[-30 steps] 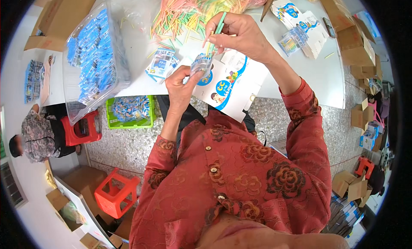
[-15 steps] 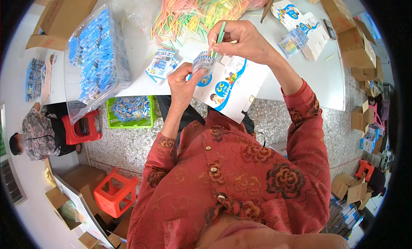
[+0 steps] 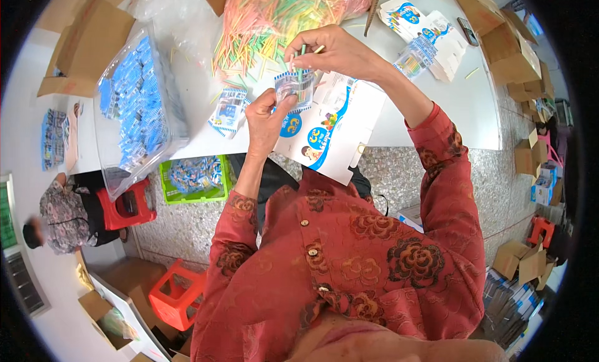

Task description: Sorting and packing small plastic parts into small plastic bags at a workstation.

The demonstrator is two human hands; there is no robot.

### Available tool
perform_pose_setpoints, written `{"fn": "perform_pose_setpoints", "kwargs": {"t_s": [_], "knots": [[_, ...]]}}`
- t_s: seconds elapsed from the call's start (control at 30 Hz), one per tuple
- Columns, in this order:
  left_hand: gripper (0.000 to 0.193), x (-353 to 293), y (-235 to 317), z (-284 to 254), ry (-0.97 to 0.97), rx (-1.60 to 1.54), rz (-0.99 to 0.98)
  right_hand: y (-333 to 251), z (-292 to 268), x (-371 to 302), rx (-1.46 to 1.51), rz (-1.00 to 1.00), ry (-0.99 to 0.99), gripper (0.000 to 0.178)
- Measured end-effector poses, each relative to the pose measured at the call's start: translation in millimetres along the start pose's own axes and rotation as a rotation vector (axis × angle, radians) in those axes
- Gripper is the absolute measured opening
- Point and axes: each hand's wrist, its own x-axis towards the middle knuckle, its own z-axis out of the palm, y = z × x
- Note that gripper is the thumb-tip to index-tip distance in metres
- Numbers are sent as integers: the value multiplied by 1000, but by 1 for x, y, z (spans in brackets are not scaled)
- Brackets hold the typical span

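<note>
My left hand (image 3: 265, 125) pinches a small clear packet (image 3: 287, 86) with blue-striped ends between thumb and fingers. Over its upper edge, my right hand (image 3: 340, 53) has its fingertips closed on a few thin coloured sticks (image 3: 303, 50), green, pale yellow and pink. Coloured sticks also show through the packet's right side; whether these are the same ones I cannot tell. Just left of my left hand lie several flat blue-and-white packets (image 3: 228, 111). Under both hands is a flat printed white carton (image 3: 362, 122).
A big heap of coloured sticks (image 3: 249, 40) lies at the far side of the table. A clear bin (image 3: 178, 122) of blue packets stands at left. Below it are a green crate (image 3: 187, 197) and red stools (image 3: 178, 296). A seated person (image 3: 65, 215) is at far left.
The packet now faces upright and flatter, with coloured sticks showing inside it. My right hand has moved left and slightly up, its fingertips at the packet's upper edge.
</note>
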Motion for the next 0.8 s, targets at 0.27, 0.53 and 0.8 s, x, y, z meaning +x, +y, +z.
{"fn": "perform_pose_setpoints", "kwargs": {"t_s": [0.27, 0.53, 0.8], "knots": [[18, 17, -2, 3, -4, 73, -21, 8, -7, 12, 177, 137, 109, 25], [12, 16, -6, -1, -47, 33, -17, 22, -7, 13, 202, 77, 104, 28], [8, 14, 1, 0, -15, -20, -60, 18, 2, 11, 136, 52, 100, 24]]}}
